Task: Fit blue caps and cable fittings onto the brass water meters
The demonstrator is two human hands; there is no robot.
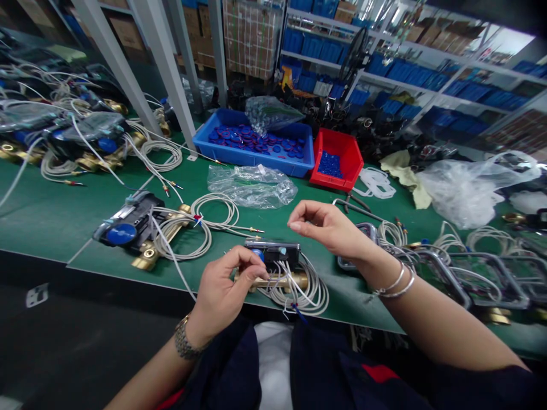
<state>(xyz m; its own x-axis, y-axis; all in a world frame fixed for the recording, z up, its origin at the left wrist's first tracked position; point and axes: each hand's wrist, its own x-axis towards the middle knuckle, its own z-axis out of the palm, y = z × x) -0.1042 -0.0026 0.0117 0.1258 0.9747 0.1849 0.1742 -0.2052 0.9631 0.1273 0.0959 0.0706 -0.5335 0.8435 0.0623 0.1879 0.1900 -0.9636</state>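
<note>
In front of me lies a meter point(273, 250) with a black housing, a brass pipe body point(299, 280) and a coil of pale grey cable point(318, 293) around it. My left hand point(224, 285) is at the meter's left side, thumb and fingertips pinched together over the brass body; what is between them, if anything, is too small to make out. Raised above the meter's right end, my right hand point(331, 228) has its thumb and forefinger closed; whatever they hold cannot be made out. A blue cap point(258, 254) shows on the meter beside my left fingers.
Another meter point(128, 228) with coiled cable lies to the left. Behind are a clear plastic bag point(252, 187), a blue bin point(256, 160) of blue discs and a red bin point(348, 156) of small blue parts. Pliers point(359, 204) and several framed meters point(482, 273) lie right.
</note>
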